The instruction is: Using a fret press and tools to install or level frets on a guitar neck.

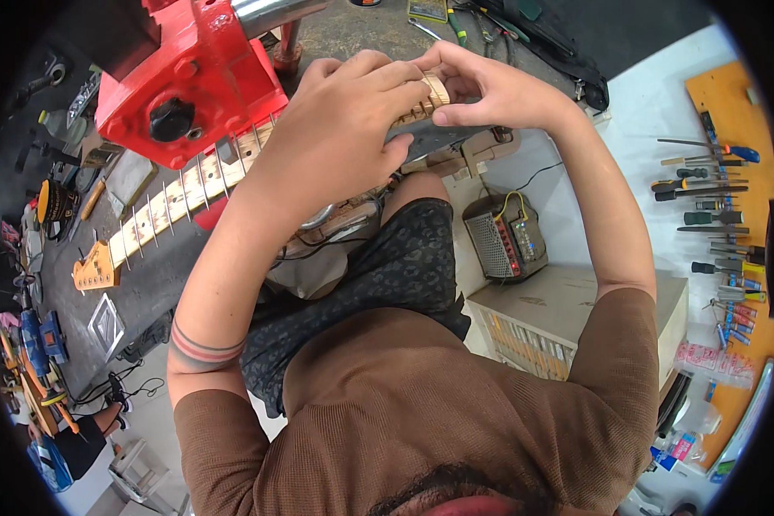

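Observation:
A light wooden guitar neck (176, 197) lies across the bench, its headstock (97, 267) at the left. Several long fret wires (167, 209) sit crosswise on it and stick out past both edges. My left hand (353, 99) rests over the far-right part of the neck, fingers curled over the wood and thumb hanging off the near side. At the neck's end, my right hand (482, 90) grips it between thumb and fingers. Bare slots show in the wood between my hands. Whether either hand also holds a fret wire is hidden.
A red metal machine (189, 82) with a black knob stands just behind the neck. Pliers and hand tools lie at the bench's back. At the right, screwdrivers and files hang on an orange board (714, 99). A small amplifier-like box (506, 236) sits below the bench.

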{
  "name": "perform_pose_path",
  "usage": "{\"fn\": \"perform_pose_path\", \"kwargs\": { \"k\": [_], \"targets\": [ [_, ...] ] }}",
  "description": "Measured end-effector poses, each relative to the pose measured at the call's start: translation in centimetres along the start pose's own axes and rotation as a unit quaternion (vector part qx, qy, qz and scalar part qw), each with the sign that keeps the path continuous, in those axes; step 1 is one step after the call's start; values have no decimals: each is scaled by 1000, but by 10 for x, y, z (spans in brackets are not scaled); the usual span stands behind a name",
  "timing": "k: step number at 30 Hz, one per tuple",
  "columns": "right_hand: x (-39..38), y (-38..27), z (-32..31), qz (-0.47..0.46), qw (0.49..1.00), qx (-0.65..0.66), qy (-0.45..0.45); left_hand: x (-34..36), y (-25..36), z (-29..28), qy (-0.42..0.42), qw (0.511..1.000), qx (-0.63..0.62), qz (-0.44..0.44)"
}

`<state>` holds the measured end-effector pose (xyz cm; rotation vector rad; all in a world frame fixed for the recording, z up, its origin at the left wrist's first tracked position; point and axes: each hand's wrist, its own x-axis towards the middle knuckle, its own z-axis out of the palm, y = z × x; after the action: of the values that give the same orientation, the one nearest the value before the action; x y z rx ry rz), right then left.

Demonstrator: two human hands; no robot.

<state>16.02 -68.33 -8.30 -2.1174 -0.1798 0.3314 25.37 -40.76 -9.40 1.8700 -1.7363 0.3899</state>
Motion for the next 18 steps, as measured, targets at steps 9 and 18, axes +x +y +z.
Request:
{"fn": "perform_pose_path", "kwargs": {
  "k": [9, 18],
  "targets": [
    [-2, -1, 0, -1, 1000, 16, 2, 4, -13, 5, -4, 1000, 14, 12],
    [3, 3, 11, 77, 981, 168, 49, 3, -17, 10, 23, 999, 11, 26]
  ]
}}
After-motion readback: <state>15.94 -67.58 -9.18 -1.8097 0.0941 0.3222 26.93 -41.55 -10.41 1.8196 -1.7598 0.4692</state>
